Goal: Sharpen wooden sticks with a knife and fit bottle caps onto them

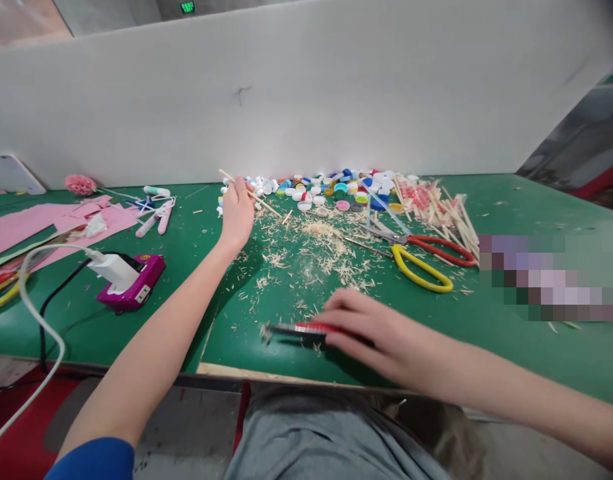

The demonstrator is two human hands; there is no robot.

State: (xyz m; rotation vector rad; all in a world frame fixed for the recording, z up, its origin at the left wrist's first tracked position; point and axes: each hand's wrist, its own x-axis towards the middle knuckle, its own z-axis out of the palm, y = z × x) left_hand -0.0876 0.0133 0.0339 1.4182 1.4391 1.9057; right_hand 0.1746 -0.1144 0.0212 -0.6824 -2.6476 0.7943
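Note:
My left hand point(238, 210) is closed around a thin wooden stick point(265, 205) beside the heap of bottle caps, with the stick's two ends showing past the fingers. Low over the front of the green table, my right hand point(366, 330) grips a slim red-and-black utility knife point(306, 329), blurred and pointing left. Wood shavings point(331, 253) lie scattered between the two hands. Scissors point(411, 247) with one red and one yellow handle rest beyond my right hand. Behind them is a pile of wooden sticks point(451, 213), some with reddish parts.
Colourful bottle caps point(341, 193) line the foot of the white partition point(306, 93). At left, a purple power strip point(136, 290) with a white plug and cables stands near pink paper point(31, 223), a pink pompom flower point(80, 185) and glue guns point(156, 217). The table's front edge point(266, 375) is close.

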